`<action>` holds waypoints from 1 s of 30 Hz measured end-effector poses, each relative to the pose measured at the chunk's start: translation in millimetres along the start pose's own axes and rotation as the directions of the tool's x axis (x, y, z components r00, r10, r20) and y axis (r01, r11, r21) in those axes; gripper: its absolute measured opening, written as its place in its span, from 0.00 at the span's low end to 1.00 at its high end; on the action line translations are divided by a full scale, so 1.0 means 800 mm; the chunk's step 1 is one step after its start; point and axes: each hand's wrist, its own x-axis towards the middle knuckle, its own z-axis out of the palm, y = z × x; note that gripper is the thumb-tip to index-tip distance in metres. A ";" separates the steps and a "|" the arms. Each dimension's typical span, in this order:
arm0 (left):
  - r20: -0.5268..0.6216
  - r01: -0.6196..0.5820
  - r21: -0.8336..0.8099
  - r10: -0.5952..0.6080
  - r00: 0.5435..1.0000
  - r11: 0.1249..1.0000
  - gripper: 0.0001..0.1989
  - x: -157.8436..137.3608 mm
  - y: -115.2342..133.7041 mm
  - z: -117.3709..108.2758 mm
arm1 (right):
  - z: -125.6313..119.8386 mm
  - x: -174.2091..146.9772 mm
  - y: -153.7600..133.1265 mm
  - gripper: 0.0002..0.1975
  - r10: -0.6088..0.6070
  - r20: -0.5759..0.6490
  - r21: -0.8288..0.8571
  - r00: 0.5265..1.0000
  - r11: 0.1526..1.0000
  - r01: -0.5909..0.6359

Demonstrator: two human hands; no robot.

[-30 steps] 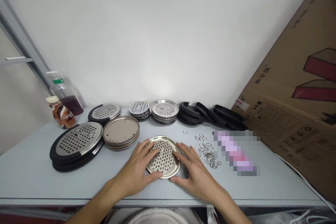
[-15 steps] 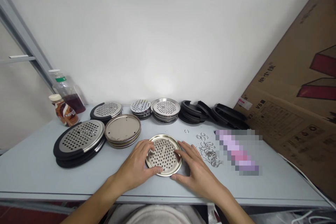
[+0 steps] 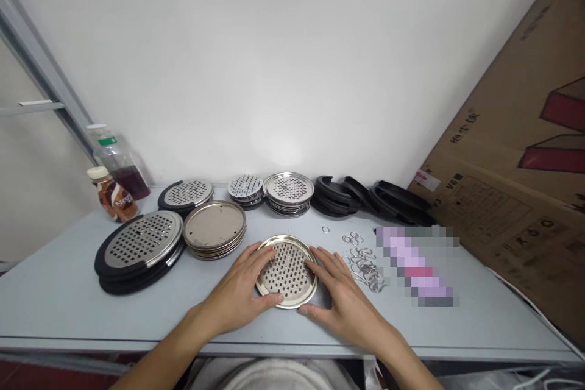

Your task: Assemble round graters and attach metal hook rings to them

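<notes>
On the table in front of me lies a round metal grater plate (image 3: 287, 271), its face full of raised holes, seated inside a shiny rimmed metal dish (image 3: 283, 303). My left hand (image 3: 240, 289) grips the left side, fingertips over the far-left rim and thumb on the near edge. From the right, my right hand (image 3: 340, 289) curves around the rim, fingertips on the edge and thumb beside the near rim. To the right of that hand lie several thin metal rings and wire clips (image 3: 364, 262). The underside of the dish is hidden.
Behind stand stacks of plain metal dishes (image 3: 214, 223), perforated discs (image 3: 245, 186), rimmed discs (image 3: 290, 187) and black curved holders (image 3: 336, 198). Black-edged graters (image 3: 141, 241) and bottles (image 3: 112, 195) are left. A large cardboard box (image 3: 512, 195) leans at right beside a blurred-out item (image 3: 415, 265).
My left fingers have straightened and lie flatter over the rim. The right hand and the grater plate are almost unchanged; the view has shifted slightly.
</notes>
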 end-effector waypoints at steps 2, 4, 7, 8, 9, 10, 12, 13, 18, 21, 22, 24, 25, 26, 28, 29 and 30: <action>0.010 0.007 0.008 -0.007 1.000 1.000 0.36 0.000 -0.001 0.001 | 0.000 0.000 -0.001 0.39 0.000 -0.001 -0.007 1.000 1.000 0.000; 0.013 0.006 0.013 -0.006 1.000 1.000 0.36 -0.001 -0.002 0.001 | -0.001 0.000 -0.002 0.37 0.002 -0.005 -0.005 1.000 1.000 -0.002; 0.003 0.002 0.014 -0.002 1.000 1.000 0.35 -0.001 -0.001 0.000 | -0.002 0.000 -0.003 0.35 0.000 -0.005 0.005 1.000 1.000 0.000; 0.002 0.004 0.013 -0.004 1.000 1.000 0.35 0.000 0.000 0.000 | -0.003 0.000 -0.004 0.35 -0.001 -0.004 0.009 1.000 1.000 0.001; 0.003 0.006 0.014 -0.006 1.000 1.000 0.35 0.000 0.001 -0.001 | -0.003 0.000 -0.004 0.35 0.000 0.000 0.011 1.000 1.000 0.000; 0.008 0.007 0.015 -0.007 1.000 1.000 0.34 0.001 0.002 -0.001 | -0.003 0.000 -0.004 0.35 0.002 0.002 0.013 1.000 1.000 -0.002; 0.023 0.004 0.021 -0.005 1.000 1.000 0.33 0.002 0.003 -0.003 | -0.003 0.000 -0.004 0.35 0.007 0.006 0.013 1.000 1.000 -0.007; 0.032 0.004 0.026 -0.005 0.999 1.000 0.33 0.002 0.003 -0.004 | -0.002 0.000 -0.004 0.35 0.010 0.007 0.011 1.000 1.000 -0.010; 0.056 0.015 0.051 -0.018 0.998 0.999 0.34 0.002 0.003 -0.004 | 0.000 0.000 -0.003 0.36 0.016 -0.005 0.012 1.000 1.000 -0.016; 0.055 0.020 0.078 -0.024 0.998 0.997 0.34 0.001 0.003 -0.003 | 0.000 -0.001 -0.001 0.37 0.009 -0.012 0.014 1.000 1.000 -0.009; 0.058 0.021 0.089 -0.026 0.998 0.996 0.34 0.000 0.003 -0.002 | 0.000 -0.001 0.000 0.37 0.005 -0.012 0.011 1.000 1.000 -0.005; 0.068 0.018 0.105 -0.025 0.997 0.994 0.34 0.000 0.003 -0.002 | 0.001 -0.001 0.001 0.37 -0.001 -0.010 0.002 1.000 1.000 0.001; 0.073 0.015 0.109 -0.023 0.997 0.994 0.34 0.000 0.004 -0.002 | 0.001 -0.001 0.001 0.37 -0.004 -0.009 -0.001 1.000 1.000 0.004; 0.077 0.012 0.112 -0.021 0.997 0.994 0.34 0.000 0.004 -0.003 | 0.001 -0.001 0.001 0.38 -0.006 -0.009 -0.001 1.000 1.000 0.006; 0.085 0.012 0.117 -0.022 0.996 0.993 0.34 0.001 0.006 -0.003 | 0.001 -0.001 0.001 0.38 -0.009 -0.013 0.002 1.000 1.000 0.009; 0.091 0.014 0.120 -0.025 0.996 0.993 0.34 0.001 0.007 -0.004 | 0.001 0.000 0.001 0.38 -0.010 -0.014 0.003 1.000 1.000 0.010; 0.094 0.018 0.122 -0.029 0.995 0.992 0.35 0.001 0.007 -0.004 | 0.001 0.000 0.001 0.38 -0.010 -0.015 0.004 1.000 1.000 0.010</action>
